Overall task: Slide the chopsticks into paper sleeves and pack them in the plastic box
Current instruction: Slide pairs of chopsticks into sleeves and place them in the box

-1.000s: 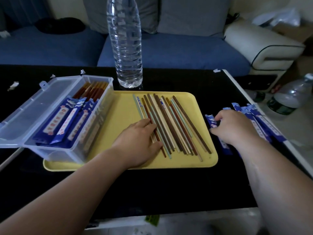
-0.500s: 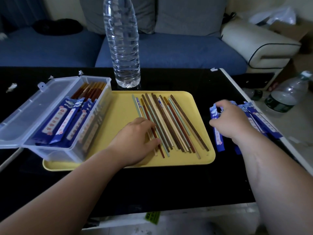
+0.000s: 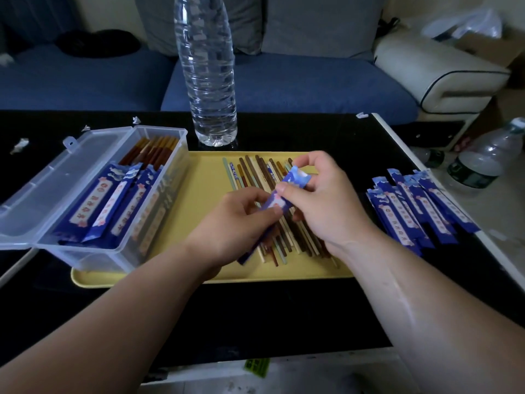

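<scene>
Where the loose chopsticks [image 3: 255, 172] lie on the yellow tray [image 3: 204, 177], both hands hold one blue paper sleeve [image 3: 279, 199] just above them. The right hand [image 3: 324, 200] pinches its upper end between thumb and forefinger. The left hand [image 3: 238, 223] pinches its middle, fingers curled. Sleeved chopsticks [image 3: 113, 200] lie in the open plastic box [image 3: 167, 172] at left.
</scene>
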